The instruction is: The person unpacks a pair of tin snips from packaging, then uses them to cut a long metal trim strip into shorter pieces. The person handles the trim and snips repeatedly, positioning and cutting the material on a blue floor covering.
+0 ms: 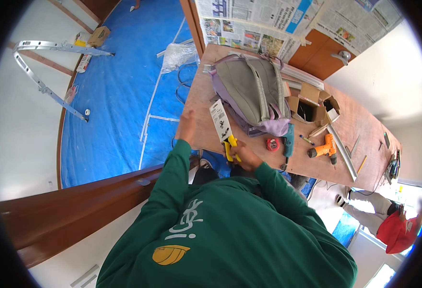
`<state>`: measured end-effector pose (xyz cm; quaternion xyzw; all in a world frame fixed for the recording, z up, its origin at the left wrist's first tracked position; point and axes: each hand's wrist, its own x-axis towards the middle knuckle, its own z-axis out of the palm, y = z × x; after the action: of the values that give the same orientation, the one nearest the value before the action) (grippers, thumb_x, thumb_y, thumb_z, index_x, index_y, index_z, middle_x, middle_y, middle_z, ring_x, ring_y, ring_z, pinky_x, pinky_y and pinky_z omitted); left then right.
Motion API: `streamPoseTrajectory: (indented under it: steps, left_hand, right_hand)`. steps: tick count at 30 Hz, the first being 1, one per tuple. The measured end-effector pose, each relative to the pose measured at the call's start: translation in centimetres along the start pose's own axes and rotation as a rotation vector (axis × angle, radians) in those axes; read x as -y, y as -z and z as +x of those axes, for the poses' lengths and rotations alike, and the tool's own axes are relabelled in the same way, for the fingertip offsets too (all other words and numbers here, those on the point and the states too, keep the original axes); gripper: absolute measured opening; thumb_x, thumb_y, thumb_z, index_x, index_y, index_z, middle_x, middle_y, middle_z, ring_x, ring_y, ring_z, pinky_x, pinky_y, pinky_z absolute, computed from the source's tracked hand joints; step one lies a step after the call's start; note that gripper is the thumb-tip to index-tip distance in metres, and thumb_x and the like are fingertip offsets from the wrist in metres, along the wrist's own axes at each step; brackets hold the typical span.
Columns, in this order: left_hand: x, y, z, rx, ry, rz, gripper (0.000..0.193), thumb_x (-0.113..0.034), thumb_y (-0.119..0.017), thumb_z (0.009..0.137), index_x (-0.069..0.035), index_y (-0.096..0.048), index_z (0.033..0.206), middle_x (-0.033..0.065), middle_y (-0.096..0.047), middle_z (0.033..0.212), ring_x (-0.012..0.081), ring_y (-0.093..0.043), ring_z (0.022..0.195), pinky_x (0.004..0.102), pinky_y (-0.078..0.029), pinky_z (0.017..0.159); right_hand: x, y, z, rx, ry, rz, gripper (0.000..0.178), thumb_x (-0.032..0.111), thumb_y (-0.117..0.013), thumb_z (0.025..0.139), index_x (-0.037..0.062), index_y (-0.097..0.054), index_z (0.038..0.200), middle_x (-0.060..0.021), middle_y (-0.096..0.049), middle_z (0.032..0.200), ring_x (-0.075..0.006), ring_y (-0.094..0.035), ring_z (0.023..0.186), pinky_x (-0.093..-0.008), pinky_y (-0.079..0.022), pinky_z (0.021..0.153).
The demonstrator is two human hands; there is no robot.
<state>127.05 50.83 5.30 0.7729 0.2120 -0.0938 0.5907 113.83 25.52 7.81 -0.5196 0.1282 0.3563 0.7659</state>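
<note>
My right hand (245, 157) is shut on a yellow-handled tool (230, 148) that is still fixed to its long white packaging card (219, 120). The card sticks up over the near edge of the wooden worktable (355, 129). My left hand (188, 124) rests at the table's left edge, a short way left of the card, and holds nothing. Both arms are in green sleeves. Just beyond the card lies a grey and lilac backpack (254, 91).
On the table lie a red tape measure (272, 144), a teal tool (288, 139), an orange drill (323, 150) and an open cardboard box (311, 108). Blue sheeting (119, 91) covers the floor, with a metal ladder (43, 72) at the left. A person in a red cap (398, 230) crouches at the lower right.
</note>
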Motion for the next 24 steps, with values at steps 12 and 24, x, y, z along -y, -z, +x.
streamPoseTrajectory:
  steps: [12, 24]
  left_hand:
    - [-12.4, -0.6, -9.0, 0.809, 0.003, -0.697, 0.042, -0.019, -0.063, 0.111, -0.002, -0.054, 0.149, 0.0087, -0.069, 0.137, 0.0208, -0.068, 0.126, 0.0404, -0.056, 0.107]
    - [-21.1, -2.8, -12.0, 0.701, -0.199, -0.881, 0.066, -0.061, -0.049, 0.111, -0.002, -0.055, 0.139, 0.0156, -0.069, 0.120, 0.0306, -0.075, 0.106, 0.0440, -0.066, 0.088]
  right_hand:
    - [9.0, -3.2, -7.1, 0.298, 0.151, 0.341, 0.062, 0.000, -0.060, 0.087, 0.0030, -0.047, 0.147, -0.0150, -0.062, 0.128, -0.0292, -0.072, 0.103, -0.0448, -0.065, 0.079]
    - [14.1, -5.8, -10.1, -0.060, 0.429, -0.243, 0.049, 0.032, -0.067, 0.106, -0.0015, -0.056, 0.140, -0.0157, -0.071, 0.120, -0.0268, -0.071, 0.109, -0.0378, -0.057, 0.090]
